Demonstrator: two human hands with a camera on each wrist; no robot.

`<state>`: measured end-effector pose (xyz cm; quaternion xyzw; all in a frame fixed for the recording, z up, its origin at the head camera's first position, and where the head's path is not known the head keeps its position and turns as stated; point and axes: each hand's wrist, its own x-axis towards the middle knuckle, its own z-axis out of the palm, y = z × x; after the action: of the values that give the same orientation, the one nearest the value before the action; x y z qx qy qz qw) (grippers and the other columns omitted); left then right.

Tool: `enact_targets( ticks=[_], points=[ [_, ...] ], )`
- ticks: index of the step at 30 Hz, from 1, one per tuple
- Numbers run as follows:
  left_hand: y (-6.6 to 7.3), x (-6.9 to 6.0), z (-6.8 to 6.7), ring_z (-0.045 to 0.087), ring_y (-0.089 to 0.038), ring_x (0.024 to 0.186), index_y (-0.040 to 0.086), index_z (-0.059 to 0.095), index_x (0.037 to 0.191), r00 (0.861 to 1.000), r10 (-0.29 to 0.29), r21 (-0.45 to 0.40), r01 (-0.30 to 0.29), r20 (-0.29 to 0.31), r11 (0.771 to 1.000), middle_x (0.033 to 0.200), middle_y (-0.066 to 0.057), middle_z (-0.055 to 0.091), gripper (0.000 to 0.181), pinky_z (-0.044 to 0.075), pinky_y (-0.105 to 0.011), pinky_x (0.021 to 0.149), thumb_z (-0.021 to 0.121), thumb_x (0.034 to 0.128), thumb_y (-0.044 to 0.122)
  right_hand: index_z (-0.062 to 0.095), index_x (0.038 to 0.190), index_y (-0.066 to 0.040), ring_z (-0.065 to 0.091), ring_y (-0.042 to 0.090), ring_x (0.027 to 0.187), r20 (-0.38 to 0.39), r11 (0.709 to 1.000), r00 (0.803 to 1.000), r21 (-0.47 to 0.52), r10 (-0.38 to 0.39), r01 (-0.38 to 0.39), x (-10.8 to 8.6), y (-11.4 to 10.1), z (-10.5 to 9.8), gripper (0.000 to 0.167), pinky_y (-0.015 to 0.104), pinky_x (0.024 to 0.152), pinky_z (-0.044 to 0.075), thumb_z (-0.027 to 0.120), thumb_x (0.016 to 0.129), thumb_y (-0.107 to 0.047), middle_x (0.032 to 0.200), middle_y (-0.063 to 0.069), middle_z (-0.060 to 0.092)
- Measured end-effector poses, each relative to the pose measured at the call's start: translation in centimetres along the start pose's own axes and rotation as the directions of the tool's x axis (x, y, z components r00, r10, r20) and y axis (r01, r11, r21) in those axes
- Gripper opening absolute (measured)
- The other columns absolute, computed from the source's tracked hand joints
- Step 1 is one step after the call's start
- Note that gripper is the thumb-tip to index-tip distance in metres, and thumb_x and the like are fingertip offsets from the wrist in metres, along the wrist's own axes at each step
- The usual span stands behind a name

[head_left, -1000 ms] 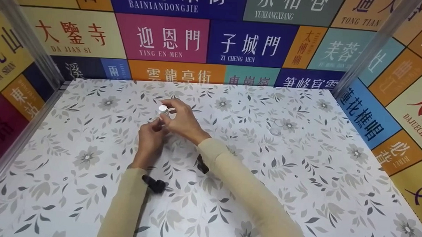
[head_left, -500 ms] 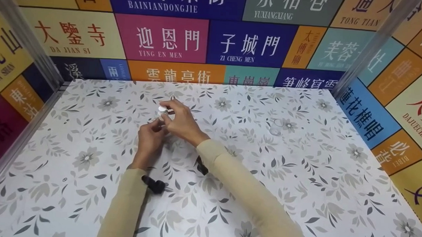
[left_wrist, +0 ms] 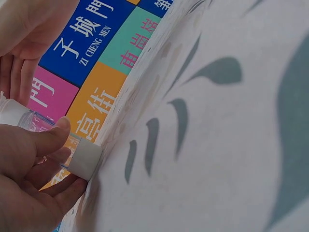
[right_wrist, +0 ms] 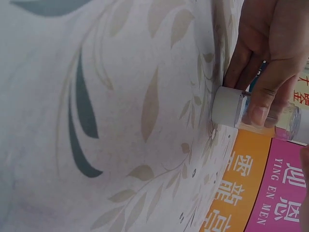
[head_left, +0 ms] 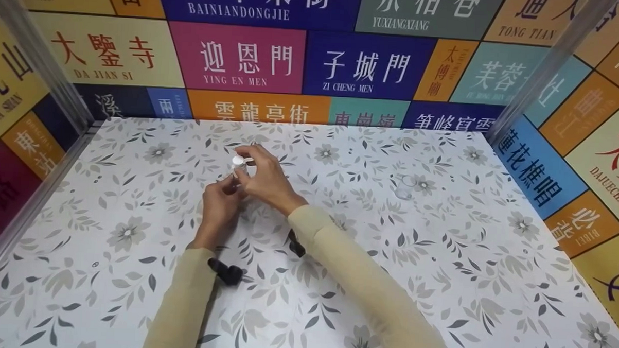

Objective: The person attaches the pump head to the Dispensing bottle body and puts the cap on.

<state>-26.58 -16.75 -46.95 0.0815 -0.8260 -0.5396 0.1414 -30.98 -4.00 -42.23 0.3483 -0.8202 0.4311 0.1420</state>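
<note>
A small clear bottle with a white cap point(head_left: 239, 161) stands between the two hands. Its white base point(left_wrist: 86, 159) rests on the patterned table in the left wrist view. My left hand point(head_left: 220, 202) grips the clear body low down; its thumb lies along the body point(right_wrist: 246, 116) in the right wrist view. From the right, my right hand point(head_left: 269, 179) has its thumb and index finger around the cap. Only part of the right hand point(left_wrist: 31, 29) shows at the upper left of the left wrist view.
A small transparent round object point(head_left: 404, 190) lies on the floral tabletop point(head_left: 440, 250), right of the hands. Coloured panels with writing point(head_left: 236, 55) stand behind the table and along its sides, with clear posts at the corners.
Both hands remain at the bottle in nearly the same place. The right fingers and the cap have shifted slightly.
</note>
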Motion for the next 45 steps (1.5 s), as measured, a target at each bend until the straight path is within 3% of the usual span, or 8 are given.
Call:
enact_targets(
  ticks=[4, 11, 22, 26, 34, 41, 45],
  points=[
    [0.0, 0.0, 0.0, 0.072, -0.029, 0.1, 0.005, 0.072, 0.119, 1.0, 0.005, -0.019, -0.005, -0.002, 1.0, 0.114, -0.019, 0.074, 0.03, 0.05, -0.013, 0.072, 0.07, 0.0892, 0.006, 0.063, 0.124, -0.002, 0.066, 0.021, 0.112, 0.008, 1.0, 1.0, 0.027, -0.008, 0.008, 0.0, 0.0, 0.0, 0.037, 0.026, 0.099, 0.053, 0.067, 0.088, -0.005, 0.12, 0.011, 0.068],
    [0.3, 0.0, -0.1, 0.071, -0.026, 0.101, 0.004, 0.073, 0.119, 1.0, -0.002, -0.017, 0.002, 0.014, 1.0, 0.116, -0.018, 0.074, 0.028, 0.049, -0.013, 0.073, 0.069, 0.0914, 0.009, 0.066, 0.121, -0.003, 0.067, 0.02, 0.108, -0.006, 1.0, 1.0, 0.022, -0.019, 0.019, 0.0, 0.0, -0.1, 0.033, 0.02, 0.097, 0.052, 0.068, 0.088, -0.005, 0.116, 0.01, 0.069],
    [0.5, 0.4, -0.2, 0.071, -0.032, 0.107, 0.002, 0.068, 0.125, 1.0, 0.012, 0.006, -0.012, -0.001, 1.0, 0.118, -0.02, 0.072, 0.037, 0.057, -0.036, 0.091, 0.071, 0.0878, 0.003, 0.062, 0.124, 0.0, 0.065, 0.024, 0.113, -0.019, 0.997, 0.999, 0.065, -0.042, 0.043, 0.2, 0.1, -0.3, 0.037, 0.026, 0.095, 0.056, 0.071, 0.088, -0.009, 0.118, 0.014, 0.067],
    [0.4, 0.5, -0.2, 0.07, -0.03, 0.107, 0.002, 0.069, 0.124, 1.0, -0.008, -0.006, 0.008, 0.011, 1.0, 0.119, -0.02, 0.072, 0.035, 0.057, -0.033, 0.089, 0.07, 0.0891, 0.004, 0.062, 0.126, 0.0, 0.063, 0.027, 0.117, -0.008, 0.995, 1.0, 0.091, -0.028, 0.028, 0.3, 0.1, -0.4, 0.04, 0.032, 0.099, 0.055, 0.07, 0.088, -0.006, 0.122, 0.015, 0.066],
    [0.4, 0.4, -0.3, 0.069, -0.026, 0.111, 0.003, 0.065, 0.13, 0.997, -0.051, -0.049, 0.054, 0.06, 0.997, 0.124, -0.016, 0.071, 0.04, 0.056, -0.028, 0.088, 0.072, 0.0912, 0.012, 0.062, 0.127, -0.001, 0.063, 0.024, 0.121, -0.01, 0.992, 1.0, 0.125, 0.01, -0.009, 0.8, 0.0, -1.1, 0.042, 0.022, 0.1, 0.052, 0.07, 0.086, -0.001, 0.127, 0.013, 0.065],
    [0.4, 0.1, -0.1, 0.071, -0.029, 0.105, 0.004, 0.07, 0.124, 1.0, -0.028, -0.004, 0.028, 0.01, 1.0, 0.118, -0.019, 0.073, 0.036, 0.057, -0.029, 0.086, 0.073, 0.0889, 0.009, 0.062, 0.128, 0.001, 0.063, 0.024, 0.12, 0.079, 0.99, 0.997, 0.14, 0.013, -0.024, 0.4, 0.1, -0.6, 0.041, 0.024, 0.101, 0.052, 0.067, 0.088, 0.001, 0.128, 0.014, 0.067],
    [0.3, 0.0, 0.0, 0.071, -0.03, 0.1, 0.003, 0.072, 0.12, 1.0, -0.018, -0.006, 0.018, 0.003, 1.0, 0.115, -0.02, 0.074, 0.032, 0.056, -0.026, 0.081, 0.072, 0.088, 0.006, 0.063, 0.128, 0.0, 0.065, 0.024, 0.115, 0.064, 0.988, 0.997, 0.147, 0.038, -0.047, 0.1, -0.1, -0.2, 0.04, 0.026, 0.099, 0.054, 0.068, 0.088, 0.002, 0.124, 0.014, 0.068]
  ],
)
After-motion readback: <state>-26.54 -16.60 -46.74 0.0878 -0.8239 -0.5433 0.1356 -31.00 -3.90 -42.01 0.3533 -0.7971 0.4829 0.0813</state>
